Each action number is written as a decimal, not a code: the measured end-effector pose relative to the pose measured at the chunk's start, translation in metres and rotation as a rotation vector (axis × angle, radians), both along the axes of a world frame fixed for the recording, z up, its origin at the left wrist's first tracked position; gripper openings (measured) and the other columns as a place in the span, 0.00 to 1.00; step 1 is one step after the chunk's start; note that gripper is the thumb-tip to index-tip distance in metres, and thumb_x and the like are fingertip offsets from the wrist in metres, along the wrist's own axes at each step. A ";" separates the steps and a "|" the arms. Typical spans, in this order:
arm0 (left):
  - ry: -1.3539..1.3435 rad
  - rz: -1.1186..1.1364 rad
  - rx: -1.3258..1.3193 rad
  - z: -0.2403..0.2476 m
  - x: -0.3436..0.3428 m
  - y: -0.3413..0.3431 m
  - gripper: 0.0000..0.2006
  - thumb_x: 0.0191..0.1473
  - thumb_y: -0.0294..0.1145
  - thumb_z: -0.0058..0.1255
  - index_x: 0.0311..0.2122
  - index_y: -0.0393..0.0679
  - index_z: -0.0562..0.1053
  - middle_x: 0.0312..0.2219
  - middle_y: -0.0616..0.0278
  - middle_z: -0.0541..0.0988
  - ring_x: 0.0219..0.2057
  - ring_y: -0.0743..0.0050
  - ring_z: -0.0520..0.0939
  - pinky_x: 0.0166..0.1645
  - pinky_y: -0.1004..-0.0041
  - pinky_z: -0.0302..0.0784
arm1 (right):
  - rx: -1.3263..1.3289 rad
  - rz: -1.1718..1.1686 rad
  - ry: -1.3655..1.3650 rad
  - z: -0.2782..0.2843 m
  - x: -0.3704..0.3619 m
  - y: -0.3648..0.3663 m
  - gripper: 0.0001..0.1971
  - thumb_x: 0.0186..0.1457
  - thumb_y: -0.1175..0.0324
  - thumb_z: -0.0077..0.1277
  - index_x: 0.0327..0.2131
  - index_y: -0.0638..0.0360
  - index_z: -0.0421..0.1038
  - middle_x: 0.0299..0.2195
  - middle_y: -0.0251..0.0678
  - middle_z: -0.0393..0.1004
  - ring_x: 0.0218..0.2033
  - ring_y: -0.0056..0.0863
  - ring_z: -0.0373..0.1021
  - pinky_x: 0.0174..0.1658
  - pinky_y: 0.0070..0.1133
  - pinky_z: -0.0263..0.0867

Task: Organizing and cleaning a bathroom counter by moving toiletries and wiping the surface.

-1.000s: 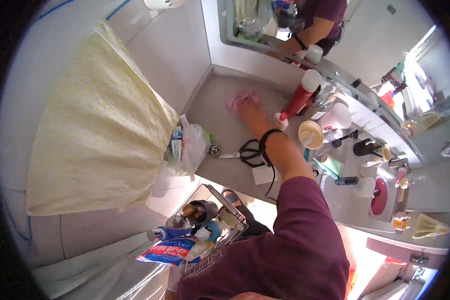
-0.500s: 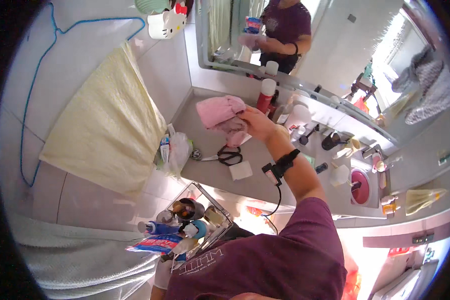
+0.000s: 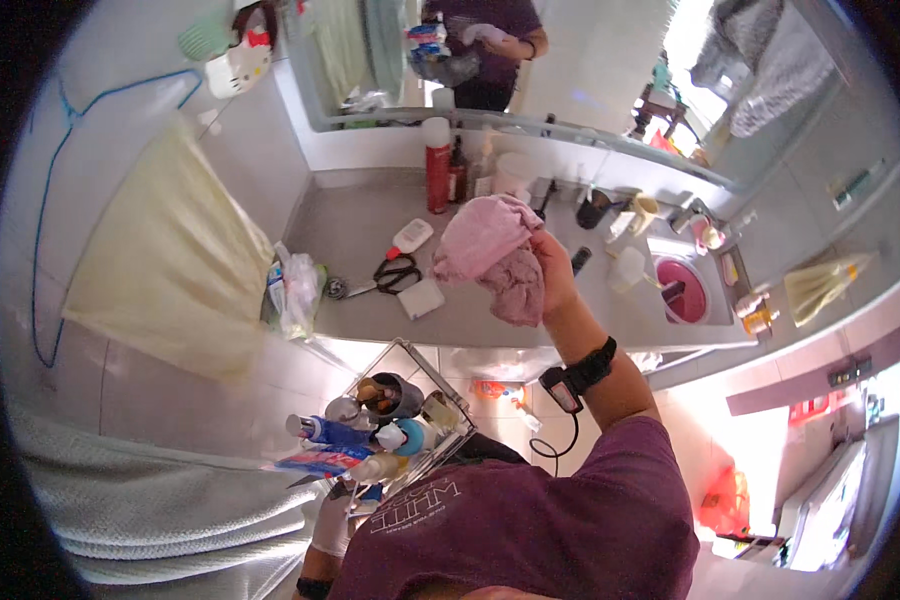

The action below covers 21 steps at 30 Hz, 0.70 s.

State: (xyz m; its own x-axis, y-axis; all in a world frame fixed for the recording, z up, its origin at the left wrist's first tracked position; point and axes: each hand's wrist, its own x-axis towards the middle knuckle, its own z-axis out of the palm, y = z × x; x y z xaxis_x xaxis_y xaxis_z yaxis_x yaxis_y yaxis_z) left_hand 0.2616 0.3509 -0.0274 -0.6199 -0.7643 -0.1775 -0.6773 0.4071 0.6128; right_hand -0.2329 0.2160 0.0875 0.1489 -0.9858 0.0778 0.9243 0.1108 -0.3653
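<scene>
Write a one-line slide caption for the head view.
Right hand lifts a crumpled pink cloth above the grey counter; gloved left hand grips a wire basket of toiletries.

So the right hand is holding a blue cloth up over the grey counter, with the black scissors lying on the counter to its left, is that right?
Not quite: the cloth is pink, not blue. The head view shows the right hand holding it up, bunched, over the grey counter, with the black scissors lying on the counter to its left.

Likely home bathroom: mirror (image 3: pixel 530 60), toiletry-crowded counter (image 3: pixel 370 225), towel (image 3: pixel 170 265)
</scene>
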 end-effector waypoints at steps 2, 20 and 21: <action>-0.020 -0.056 -0.031 -0.002 -0.006 0.001 0.19 0.44 0.23 0.59 0.45 0.37 0.73 0.38 0.52 0.80 0.39 0.56 0.81 0.42 0.65 0.79 | -0.037 0.092 -0.135 -0.015 -0.017 0.030 0.21 0.61 0.59 0.38 0.51 0.62 0.67 0.49 0.44 0.73 0.50 0.39 0.71 0.56 0.39 0.66; 0.635 0.434 1.297 0.058 -0.276 0.127 0.21 0.52 0.25 0.46 0.53 0.35 0.66 0.47 0.49 0.75 0.42 0.61 0.80 0.44 0.67 0.81 | 0.514 -0.622 0.158 -0.026 -0.215 0.447 0.22 0.62 0.51 0.41 0.51 0.56 0.67 0.39 0.36 0.76 0.37 0.26 0.75 0.34 0.23 0.76; 0.629 0.409 1.347 0.067 -0.303 0.132 0.21 0.53 0.25 0.47 0.53 0.34 0.66 0.48 0.47 0.74 0.44 0.60 0.80 0.46 0.65 0.81 | 0.380 -0.552 0.077 -0.047 -0.234 0.481 0.22 0.62 0.50 0.41 0.50 0.56 0.67 0.39 0.35 0.76 0.37 0.26 0.75 0.32 0.22 0.75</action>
State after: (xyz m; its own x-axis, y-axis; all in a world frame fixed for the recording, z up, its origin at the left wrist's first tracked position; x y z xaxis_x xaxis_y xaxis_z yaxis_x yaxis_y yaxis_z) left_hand -0.0410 0.4824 0.0399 -0.6515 -0.3881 -0.6519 -0.1008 -0.8073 0.5814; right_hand -0.4667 0.6966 0.0403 -0.3936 -0.8756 -0.2800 0.8552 -0.2370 -0.4610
